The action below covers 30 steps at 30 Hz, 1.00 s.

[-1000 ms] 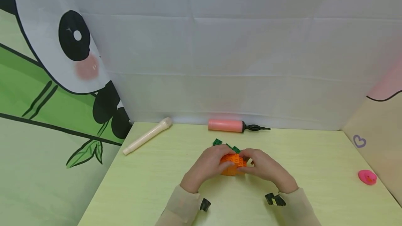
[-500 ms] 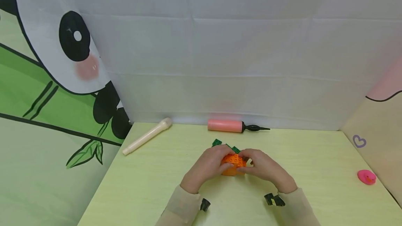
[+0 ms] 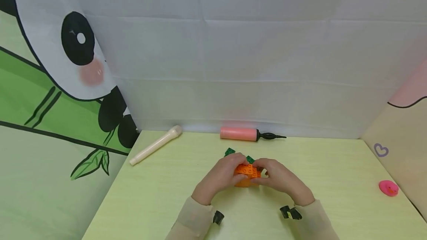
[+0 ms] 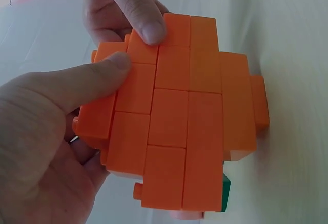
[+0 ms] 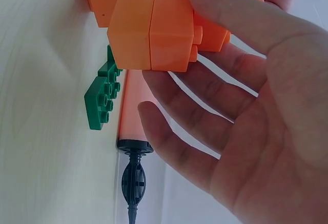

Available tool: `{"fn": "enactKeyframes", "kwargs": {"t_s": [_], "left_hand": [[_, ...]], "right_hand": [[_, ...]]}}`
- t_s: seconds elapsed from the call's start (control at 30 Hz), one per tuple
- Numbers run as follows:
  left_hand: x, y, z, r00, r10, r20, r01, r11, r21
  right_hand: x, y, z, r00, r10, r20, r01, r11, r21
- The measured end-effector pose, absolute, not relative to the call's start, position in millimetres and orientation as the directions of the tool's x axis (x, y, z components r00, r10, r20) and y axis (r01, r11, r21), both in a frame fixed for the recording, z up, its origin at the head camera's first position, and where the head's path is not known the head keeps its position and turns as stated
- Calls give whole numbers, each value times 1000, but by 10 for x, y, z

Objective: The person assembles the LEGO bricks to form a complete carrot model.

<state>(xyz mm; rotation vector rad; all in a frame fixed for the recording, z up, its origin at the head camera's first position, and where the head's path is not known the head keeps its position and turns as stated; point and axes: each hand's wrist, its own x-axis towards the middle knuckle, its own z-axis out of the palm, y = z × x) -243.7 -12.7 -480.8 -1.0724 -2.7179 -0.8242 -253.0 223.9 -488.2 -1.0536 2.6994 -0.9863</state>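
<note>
A stepped block of joined orange toy bricks (image 3: 244, 183) stands on the table between both hands. My left hand (image 3: 218, 175) grips its left side. In the left wrist view the left thumb lies across the front of the bricks (image 4: 187, 116), with the fingers mostly hidden behind. My right hand (image 3: 280, 175) holds the other side; in the right wrist view its thumb presses the front face, and some fingers reach behind the bricks (image 5: 148, 29). Just beyond the orange block lie green studded bricks (image 3: 229, 152), partly hidden by the hands.
A pink hand pump (image 3: 238, 133) with a black nozzle lies along the table's back edge. To its left is a cream-coloured stick (image 3: 156, 145), lying at a slant. A small pink toy duck (image 3: 389, 188) sits near the right edge of the pale table (image 3: 333, 173).
</note>
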Motion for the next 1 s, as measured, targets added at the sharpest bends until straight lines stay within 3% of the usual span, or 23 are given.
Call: {"fn": "enactKeyframes", "kwargs": {"t_s": [0.3,0.63,1.0], "left_hand": [[-2431,-149,-4805,-777,574,258,614,598,515],[-2495,-362,-4828,-833,539,120,505,654,563],[-2493,-460,-4773,-830,548,102,506,664,550]], "right_hand": [[-2544,2232,-4888,-765,-630,135,-567,559,-606],[-2550,2235,-4883,-773,-626,103,-549,578,-603],[-2536,2275,-4855,-788,-610,79,-509,574,-641]]}}
